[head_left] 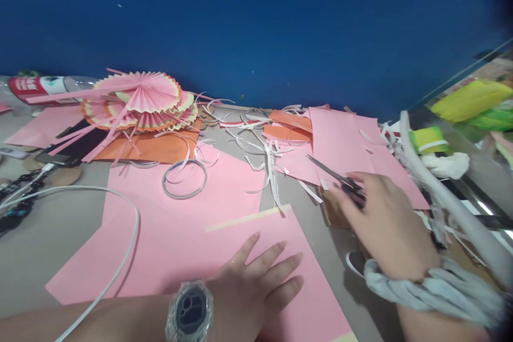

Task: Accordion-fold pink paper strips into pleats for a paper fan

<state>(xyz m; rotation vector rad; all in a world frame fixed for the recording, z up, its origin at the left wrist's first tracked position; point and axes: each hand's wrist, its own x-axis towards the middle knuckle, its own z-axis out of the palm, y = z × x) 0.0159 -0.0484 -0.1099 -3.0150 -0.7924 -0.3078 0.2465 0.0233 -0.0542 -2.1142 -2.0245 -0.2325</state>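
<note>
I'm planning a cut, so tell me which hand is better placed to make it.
Probably the right hand: it holds the scissors at the handle end, while the left hand lies spread on pink paper.

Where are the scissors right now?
In the head view, the scissors are right of centre, held in the right hand, their blades over a pink sheet.

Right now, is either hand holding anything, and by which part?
The right hand holds slim metal scissors by their dark handles; the left hand lies spread on flat pink paper, gripping nothing.
</note>
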